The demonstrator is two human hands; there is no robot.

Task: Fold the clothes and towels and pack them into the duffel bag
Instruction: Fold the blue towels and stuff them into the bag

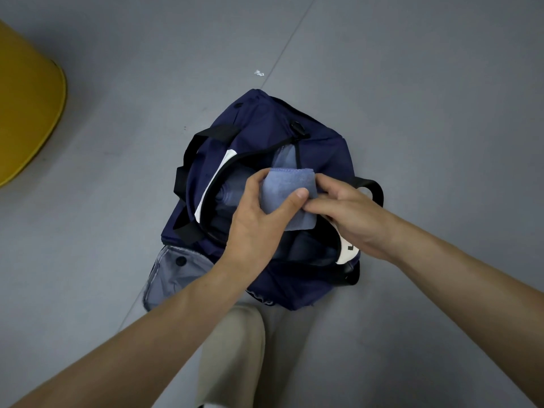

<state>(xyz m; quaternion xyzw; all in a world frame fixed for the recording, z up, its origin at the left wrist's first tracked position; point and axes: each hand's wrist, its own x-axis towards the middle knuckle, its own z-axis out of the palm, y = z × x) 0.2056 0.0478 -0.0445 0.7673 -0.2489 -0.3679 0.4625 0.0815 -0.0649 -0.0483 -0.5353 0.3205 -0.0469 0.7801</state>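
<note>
Looking past my beige trouser leg, I see my left grip curled round a folded blue towel, thumb on top. My right grip pinches its right edge, just above the open navy duffel bag on the grey floor. More blue cloth lies inside.

The folded towel you hold is soft, fuzzy blue cloth with a stitched hem. The duffel bag is matt navy woven fabric with black webbing straps, resting on a smooth, matt grey floor. Your trouser leg is plain beige cloth.
</note>
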